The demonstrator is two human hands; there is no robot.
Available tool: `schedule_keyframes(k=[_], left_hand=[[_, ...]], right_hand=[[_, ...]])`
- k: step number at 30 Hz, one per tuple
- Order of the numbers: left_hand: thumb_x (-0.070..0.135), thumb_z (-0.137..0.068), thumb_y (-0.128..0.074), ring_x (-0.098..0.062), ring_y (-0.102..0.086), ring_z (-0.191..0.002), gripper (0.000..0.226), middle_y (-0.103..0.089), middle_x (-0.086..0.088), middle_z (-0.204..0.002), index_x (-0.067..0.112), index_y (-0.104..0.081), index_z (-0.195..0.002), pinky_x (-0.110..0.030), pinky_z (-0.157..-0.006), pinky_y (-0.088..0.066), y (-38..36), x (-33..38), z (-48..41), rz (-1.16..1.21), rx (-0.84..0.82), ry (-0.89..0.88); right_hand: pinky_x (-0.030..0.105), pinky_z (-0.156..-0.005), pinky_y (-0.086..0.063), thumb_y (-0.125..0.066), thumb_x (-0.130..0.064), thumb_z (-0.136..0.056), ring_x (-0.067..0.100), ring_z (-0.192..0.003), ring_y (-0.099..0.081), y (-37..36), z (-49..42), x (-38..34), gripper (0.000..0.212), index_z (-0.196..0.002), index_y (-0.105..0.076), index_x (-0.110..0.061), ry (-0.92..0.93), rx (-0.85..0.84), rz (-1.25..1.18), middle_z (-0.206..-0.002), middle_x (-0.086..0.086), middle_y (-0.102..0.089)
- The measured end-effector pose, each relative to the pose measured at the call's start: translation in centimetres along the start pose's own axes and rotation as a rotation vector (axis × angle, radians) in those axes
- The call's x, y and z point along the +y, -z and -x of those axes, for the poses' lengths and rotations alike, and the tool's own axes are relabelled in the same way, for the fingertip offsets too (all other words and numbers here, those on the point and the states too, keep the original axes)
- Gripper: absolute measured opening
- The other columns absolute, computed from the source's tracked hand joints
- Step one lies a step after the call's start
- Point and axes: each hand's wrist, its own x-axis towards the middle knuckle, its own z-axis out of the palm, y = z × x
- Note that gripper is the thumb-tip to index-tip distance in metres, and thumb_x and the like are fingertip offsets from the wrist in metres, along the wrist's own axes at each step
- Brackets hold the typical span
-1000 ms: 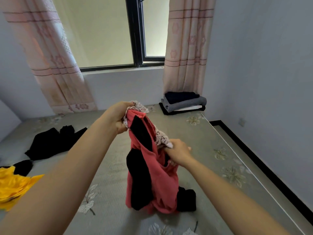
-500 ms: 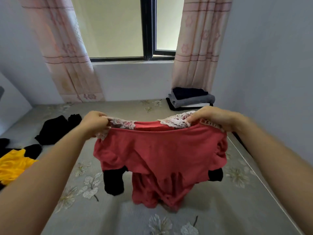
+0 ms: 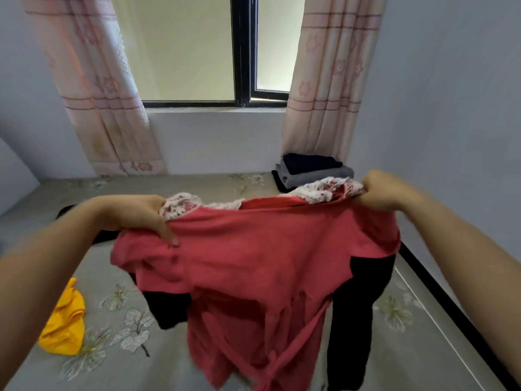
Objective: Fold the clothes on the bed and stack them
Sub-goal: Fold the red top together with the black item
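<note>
A red dress [image 3: 253, 249] with a white lace collar and black sleeves hangs spread in the air over the bed [image 3: 127, 320]. My left hand [image 3: 135, 215] grips its left shoulder. My right hand [image 3: 386, 190] grips its right shoulder, a little higher. The skirt and a black sleeve dangle down toward the mattress. A stack of folded clothes [image 3: 313, 172], dark on grey on black, sits at the far right corner of the bed under the curtain.
A crumpled yellow garment [image 3: 64, 325] lies on the bed at the left. A black garment [image 3: 67, 211] shows partly behind my left arm. Walls close the bed in at the far side and the right, with a black strip [image 3: 451, 306] along the right edge.
My hands have moved apart and lifted, stretching the dress out wide by its shoulders. The dress hangs higher off the bed, and the view has tilted up and shifted left.
</note>
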Motion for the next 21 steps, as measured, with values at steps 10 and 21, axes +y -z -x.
schedule_keyframes(k=[10,21], left_hand=[[0.027,-0.098,-0.045,-0.045,-0.058,-0.103,0.028,-0.061,-0.024,-0.113,0.018,-0.060,-0.120,-0.043,-0.082,-0.046,4.4,-1.0,-10.5,-0.413,1.049,0.064],[0.011,-0.097,-0.039,-0.034,-0.052,-0.098,0.020,-0.058,-0.022,-0.103,0.002,-0.056,-0.103,-0.035,-0.077,-0.034,-0.4,-2.1,-7.7,0.046,1.339,-0.280]], right_hand=[[0.045,-0.074,-0.053,-0.051,-0.024,-0.086,0.024,-0.074,-0.058,-3.4,-9.3,-3.0,0.010,-0.088,-0.057,-0.016,-0.216,0.296,-0.986,-0.086,0.006,-0.056],[0.018,-0.074,-0.029,-0.059,-0.025,-0.081,0.013,-0.091,-0.045,-2.9,-4.7,-1.7,0.021,-0.087,-0.059,-0.005,0.046,0.792,-0.666,-0.104,0.010,-0.057]])
